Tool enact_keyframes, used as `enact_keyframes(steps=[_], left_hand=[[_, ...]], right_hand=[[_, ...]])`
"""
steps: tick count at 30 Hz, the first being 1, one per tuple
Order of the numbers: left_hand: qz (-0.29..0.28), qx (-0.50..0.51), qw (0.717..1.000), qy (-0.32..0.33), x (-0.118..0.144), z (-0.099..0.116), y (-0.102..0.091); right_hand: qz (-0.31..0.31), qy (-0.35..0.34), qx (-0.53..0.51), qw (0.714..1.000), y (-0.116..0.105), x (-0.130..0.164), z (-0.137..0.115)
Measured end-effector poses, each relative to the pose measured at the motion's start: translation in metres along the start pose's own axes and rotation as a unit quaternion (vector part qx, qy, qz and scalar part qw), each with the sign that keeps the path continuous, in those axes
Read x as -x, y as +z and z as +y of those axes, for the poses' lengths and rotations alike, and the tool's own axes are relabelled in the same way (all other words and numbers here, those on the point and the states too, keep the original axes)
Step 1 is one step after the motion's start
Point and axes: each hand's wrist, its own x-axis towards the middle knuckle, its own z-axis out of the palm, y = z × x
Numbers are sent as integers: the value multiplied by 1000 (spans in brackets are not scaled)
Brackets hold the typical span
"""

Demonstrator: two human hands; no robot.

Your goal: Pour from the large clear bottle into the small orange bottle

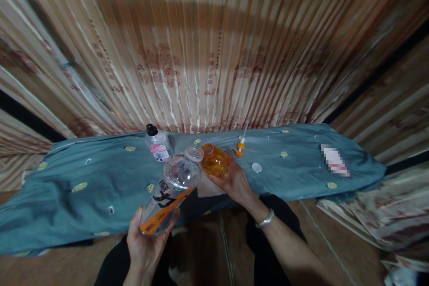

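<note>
Behind everything, a beige curtain in tall folds, with reddish-brown tree prints and columns of characters. Below, stretched lengthwise, a teal cloth dotted with small yellow and white motifs. At the near edge, brown floor tiles with pale joints, and black trousers on either side.

Over the cloth's near middle, a large clear bottle with an orange band, uncapped, tilted up and to the right, mouth right beside that of the orange bottle; cannot tell whether touching. Around the lower end of the clear one, left hand, fingers wrapped on both sides. Around the right side of the orange one, right hand, fingers curled and holding firm.

Farther back on the left, a black-capped bottle with a pink label. On the far right, a packet, blurred out. Just beyond the right hand, an orange pump with a thin tube. On the right wrist, a silver bracelet. Nearby on the cloth, a round white lid.
</note>
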Motion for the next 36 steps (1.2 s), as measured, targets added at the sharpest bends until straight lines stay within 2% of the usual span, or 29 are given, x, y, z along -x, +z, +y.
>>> enact_keyframes(steps=[4, 14, 21, 28, 32, 36], left_hand=[[0, -6, 1000, 7, 2, 4, -3], [9, -19, 1000, 20, 4, 15, -13], [-27, -88, 994, 62, 6, 18, -23], [-59, -145, 985, 75, 10, 23, -27], [-46, -172, 981, 78, 12, 30, -28], [-7, -179, 982, 66, 18, 34, -17]], right_hand=[[1, -20, 18, 1000, 3, 2, 3], [-4, -10, 66, 998, 15, 9, 13], [-15, -19, 70, 997, 12, 10, 19], [-33, -69, 75, 994, 6, 12, 24], [-39, -68, 64, 995, 2, 10, 20], [-51, -28, 28, 998, 0, 9, 16]])
